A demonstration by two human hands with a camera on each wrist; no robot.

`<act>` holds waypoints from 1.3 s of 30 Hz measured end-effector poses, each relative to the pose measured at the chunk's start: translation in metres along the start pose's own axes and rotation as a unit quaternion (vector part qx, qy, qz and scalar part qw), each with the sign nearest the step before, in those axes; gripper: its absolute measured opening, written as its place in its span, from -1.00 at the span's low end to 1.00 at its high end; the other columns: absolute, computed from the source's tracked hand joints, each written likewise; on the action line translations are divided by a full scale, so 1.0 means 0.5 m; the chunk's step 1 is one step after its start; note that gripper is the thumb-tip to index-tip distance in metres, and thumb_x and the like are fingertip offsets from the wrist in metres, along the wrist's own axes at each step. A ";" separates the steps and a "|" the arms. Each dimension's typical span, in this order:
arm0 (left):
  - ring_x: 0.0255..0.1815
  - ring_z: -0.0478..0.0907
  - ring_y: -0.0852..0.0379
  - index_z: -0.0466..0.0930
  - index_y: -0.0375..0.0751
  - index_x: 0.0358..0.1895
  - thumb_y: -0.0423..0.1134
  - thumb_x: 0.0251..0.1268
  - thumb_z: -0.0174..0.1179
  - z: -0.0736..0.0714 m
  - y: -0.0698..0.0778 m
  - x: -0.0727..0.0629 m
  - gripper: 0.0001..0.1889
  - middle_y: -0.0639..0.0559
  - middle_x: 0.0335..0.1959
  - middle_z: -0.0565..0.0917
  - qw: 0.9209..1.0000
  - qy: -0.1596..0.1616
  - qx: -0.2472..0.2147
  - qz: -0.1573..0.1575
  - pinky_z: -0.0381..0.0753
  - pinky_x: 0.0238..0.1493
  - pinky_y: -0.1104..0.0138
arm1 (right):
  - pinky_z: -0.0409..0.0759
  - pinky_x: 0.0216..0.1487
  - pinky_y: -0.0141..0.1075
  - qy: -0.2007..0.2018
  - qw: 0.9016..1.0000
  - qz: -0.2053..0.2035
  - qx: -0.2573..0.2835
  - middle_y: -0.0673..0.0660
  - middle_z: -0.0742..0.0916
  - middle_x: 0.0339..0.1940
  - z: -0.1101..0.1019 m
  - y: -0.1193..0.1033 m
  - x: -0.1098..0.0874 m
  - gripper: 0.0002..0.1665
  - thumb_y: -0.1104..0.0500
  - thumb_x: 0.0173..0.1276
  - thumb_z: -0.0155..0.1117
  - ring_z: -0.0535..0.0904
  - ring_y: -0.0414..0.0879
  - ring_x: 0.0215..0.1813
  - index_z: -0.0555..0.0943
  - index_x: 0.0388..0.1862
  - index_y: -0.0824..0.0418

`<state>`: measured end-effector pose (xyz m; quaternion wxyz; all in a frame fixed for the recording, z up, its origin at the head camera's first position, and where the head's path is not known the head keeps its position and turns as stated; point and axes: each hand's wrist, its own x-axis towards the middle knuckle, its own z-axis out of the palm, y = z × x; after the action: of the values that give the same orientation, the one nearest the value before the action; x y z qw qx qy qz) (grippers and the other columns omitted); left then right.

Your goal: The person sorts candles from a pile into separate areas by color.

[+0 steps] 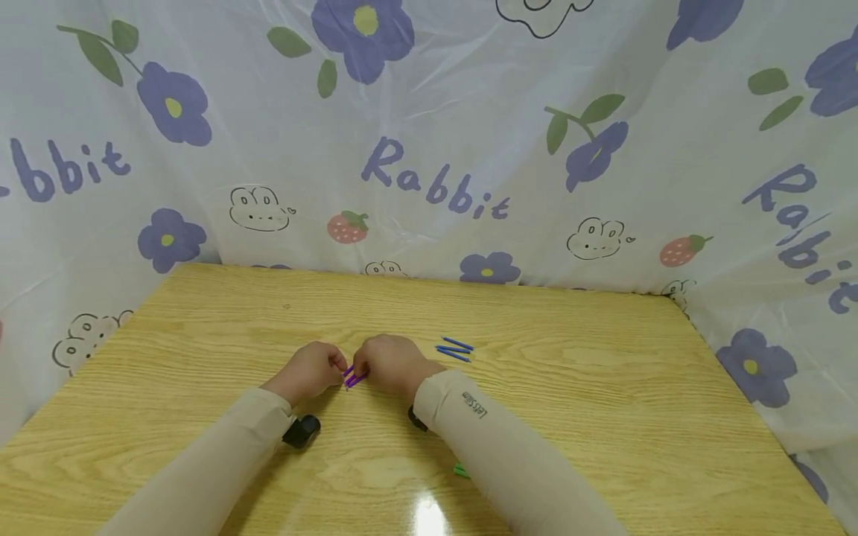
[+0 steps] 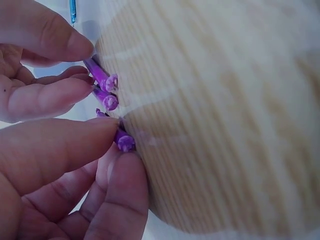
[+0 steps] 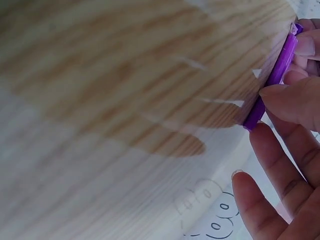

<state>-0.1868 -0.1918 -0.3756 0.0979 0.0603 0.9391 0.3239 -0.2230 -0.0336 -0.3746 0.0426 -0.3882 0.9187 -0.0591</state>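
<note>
Several slim purple sticks (image 1: 355, 380) with pale ends lie close together at the tabletop between the two hands. My left hand (image 1: 313, 371) pinches one purple stick (image 2: 125, 140) between thumb and finger, near its pale end. My right hand (image 1: 392, 363) comes over from the other side and pinches a purple stick (image 3: 280, 70) between thumb and fingertips. Beyond the left hand's stick, two more purple ends (image 2: 111, 84) show at the right hand's fingertips in the left wrist view. In the head view the hands cover part of the sticks.
Several blue sticks (image 1: 456, 350) lie to the right of the right hand on the wood-grain table (image 1: 570, 372). Green sticks (image 1: 462, 470) show partly from behind the right sleeve. A printed curtain (image 1: 436, 112) hangs along the table's back and sides.
</note>
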 end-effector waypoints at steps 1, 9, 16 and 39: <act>-0.43 0.43 0.07 0.57 -0.40 -0.34 -0.53 0.06 0.16 0.000 0.000 0.000 -0.91 -0.06 -0.46 0.56 1.000 0.000 0.000 -0.002 0.41 -0.43 0.34 | 0.48 -0.28 -0.49 0.001 1.000 0.002 0.005 -0.24 0.69 -0.40 -0.001 0.001 -0.001 -0.75 0.27 0.27 0.28 0.47 -0.35 -0.36 0.76 -0.37 -0.10; -0.42 0.43 0.08 0.56 -0.39 -0.33 -0.52 0.11 0.17 0.006 -0.001 0.000 -0.94 -0.04 -0.45 0.55 1.000 -0.007 -0.004 -0.017 0.42 -0.39 0.32 | 0.53 -0.14 -0.48 0.009 1.000 0.000 0.027 -0.19 0.74 -0.28 -0.006 0.016 -0.019 -0.84 0.21 0.31 0.31 0.61 -0.32 -0.21 0.77 -0.27 -0.04; -0.41 0.43 0.07 0.56 -0.39 -0.32 -0.52 0.11 0.17 0.008 -0.001 0.002 -0.93 -0.05 -0.45 0.55 1.000 -0.011 -0.003 -0.022 0.44 -0.36 0.30 | 0.56 -0.10 -0.42 0.016 0.999 0.011 0.050 -0.16 0.76 -0.18 -0.013 0.032 -0.038 -0.79 0.24 0.26 0.33 0.64 -0.25 -0.06 0.78 -0.19 -0.01; -0.39 0.45 0.06 0.56 -0.38 -0.33 -0.52 0.13 0.18 0.004 -0.003 0.003 -0.94 -0.06 -0.41 0.58 1.000 -0.007 -0.002 -0.016 0.48 -0.31 0.24 | 0.53 0.03 -0.34 0.038 0.995 0.030 0.091 -0.05 0.73 -0.04 -0.047 0.047 -0.069 -0.70 0.17 0.30 0.34 0.62 -0.16 0.03 0.69 0.03 0.06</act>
<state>-0.1880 -0.1915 -0.3780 0.1102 0.0475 0.9384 0.3241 -0.2183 0.0091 -0.3536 0.0449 -0.3523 0.9217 -0.1558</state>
